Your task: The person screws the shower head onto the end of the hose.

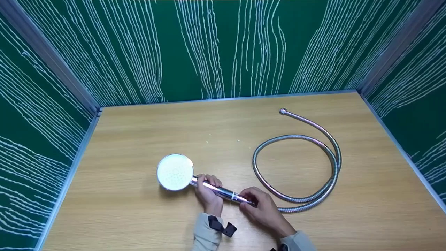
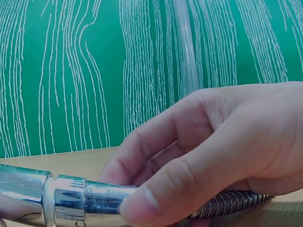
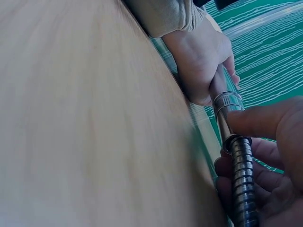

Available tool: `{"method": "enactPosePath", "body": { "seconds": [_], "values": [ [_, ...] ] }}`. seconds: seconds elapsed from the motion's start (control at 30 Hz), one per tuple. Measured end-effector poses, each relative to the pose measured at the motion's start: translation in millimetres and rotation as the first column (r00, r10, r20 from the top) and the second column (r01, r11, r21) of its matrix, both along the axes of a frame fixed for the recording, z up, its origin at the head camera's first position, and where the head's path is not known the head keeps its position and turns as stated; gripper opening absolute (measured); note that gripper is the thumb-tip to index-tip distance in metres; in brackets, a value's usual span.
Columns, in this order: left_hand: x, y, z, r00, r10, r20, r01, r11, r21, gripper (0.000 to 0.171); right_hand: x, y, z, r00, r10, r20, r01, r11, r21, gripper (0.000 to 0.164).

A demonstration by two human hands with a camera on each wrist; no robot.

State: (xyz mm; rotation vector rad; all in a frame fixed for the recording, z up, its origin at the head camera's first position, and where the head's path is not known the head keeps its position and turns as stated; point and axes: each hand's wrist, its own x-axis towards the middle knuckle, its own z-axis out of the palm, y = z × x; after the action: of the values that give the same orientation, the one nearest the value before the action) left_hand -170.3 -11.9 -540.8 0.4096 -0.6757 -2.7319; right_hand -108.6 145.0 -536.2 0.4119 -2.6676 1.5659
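A chrome shower head [image 1: 175,172] with a round, pale face is held just over the wooden table. My left hand [image 1: 210,197] grips its handle [image 1: 223,192] below the head. At the handle's lower end, my right hand [image 1: 263,211] pinches the chrome connector [image 2: 102,198] between thumb and fingers. A ribbed metal shower hose [image 3: 244,182] runs out of that connector, past my right palm. In the right wrist view a narrow ring separates handle and connector; whether a gap is left there I cannot tell.
The hose lies in a loop on the table [image 1: 132,139] to the right, its free end with a nut [image 1: 283,111] towards the back. Small white specks [image 1: 238,140] dot the tabletop. Green panels [image 1: 226,52] with white wavy lines stand behind and on both sides.
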Motion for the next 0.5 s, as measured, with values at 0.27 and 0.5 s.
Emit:
{"method": "enactPosePath", "body": {
  "seconds": [0.27,0.5],
  "values": [
    [1.0,-0.3,1.0,1.000,-0.011,0.014,0.011,1.000,0.008,0.023,-1.4,0.9,1.5,0.998,0.011,0.065,-0.011,1.000,-0.001,0.017],
    [0.9,-0.3,0.4,1.000,-0.017,0.011,0.017,1.000,0.004,0.023,-1.2,2.1,2.4,0.996,0.014,0.089,-0.014,1.000,0.006,0.017]
  ]
}}
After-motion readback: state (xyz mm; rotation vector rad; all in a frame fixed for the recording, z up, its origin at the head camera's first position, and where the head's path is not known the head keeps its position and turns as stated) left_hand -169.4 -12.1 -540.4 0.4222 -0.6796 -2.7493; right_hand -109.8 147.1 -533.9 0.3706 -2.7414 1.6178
